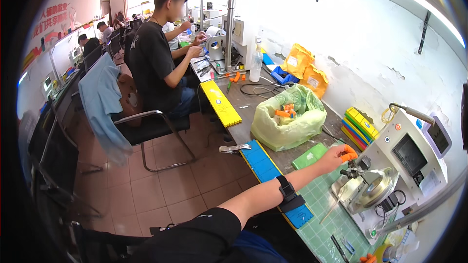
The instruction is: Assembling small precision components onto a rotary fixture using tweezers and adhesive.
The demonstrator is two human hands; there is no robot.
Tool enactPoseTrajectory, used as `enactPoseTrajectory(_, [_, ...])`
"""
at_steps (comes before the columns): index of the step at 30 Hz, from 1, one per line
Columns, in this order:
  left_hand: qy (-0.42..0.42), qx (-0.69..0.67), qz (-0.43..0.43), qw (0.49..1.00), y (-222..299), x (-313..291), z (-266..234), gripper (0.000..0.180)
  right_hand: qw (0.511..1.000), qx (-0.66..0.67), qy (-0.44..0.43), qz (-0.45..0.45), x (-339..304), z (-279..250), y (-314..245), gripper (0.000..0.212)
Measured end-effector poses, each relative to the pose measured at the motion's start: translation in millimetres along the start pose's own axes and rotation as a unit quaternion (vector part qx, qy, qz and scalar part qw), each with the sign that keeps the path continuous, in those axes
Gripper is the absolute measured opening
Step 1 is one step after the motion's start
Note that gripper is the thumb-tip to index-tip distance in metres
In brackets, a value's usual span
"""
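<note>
My left hand (337, 159), with orange finger covers on its fingertips, reaches over the bench beside a benchtop machine (414, 151). Its fingers are curled together close to the black clamp-like part (361, 161) on the machine's front. Whatever they may hold is too small or hidden. Below that part sits a round metal wheel (378, 187). Only orange-covered fingertips of what looks like my right hand (369, 258) show at the lower edge, near a clear bottle (400, 249); their grip cannot be made out.
A green cutting mat (324, 224) carries tweezers (348, 245) and a dark pen-like tool (339, 248). Blue (265, 163) and yellow (220, 103) trays line the bench edge. A pale green bag (287, 129) holds orange pieces. Another person (153, 58) works farther along the bench.
</note>
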State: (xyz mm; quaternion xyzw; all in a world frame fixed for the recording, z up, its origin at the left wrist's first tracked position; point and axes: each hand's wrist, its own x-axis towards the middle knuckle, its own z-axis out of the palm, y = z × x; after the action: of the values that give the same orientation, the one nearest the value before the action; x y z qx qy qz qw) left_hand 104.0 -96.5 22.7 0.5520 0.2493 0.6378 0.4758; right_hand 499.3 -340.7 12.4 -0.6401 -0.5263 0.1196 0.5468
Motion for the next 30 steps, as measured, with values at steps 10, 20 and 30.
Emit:
enactPoseTrajectory(10, [0.005, -0.003, -0.01, 1.0, 11.0, 3.4, -4.6, 0.018, 1.0, 0.017, 0.0, -0.001, 7.3, 6.7, -0.8, 0.037])
enactPoseTrajectory(20, [0.001, 0.014, -0.021, 1.0, 18.9, -17.9, -1.5, 0.018, 1.0, -0.008, 0.011, 0.003, -14.0, -7.8, -11.5, 0.037])
enactPoseTrajectory(30, [0.005, -0.028, -0.011, 1.0, 21.4, -34.3, -0.6, 0.016, 1.0, -0.02, 0.008, -0.02, -33.8, -19.3, -17.1, 0.036])
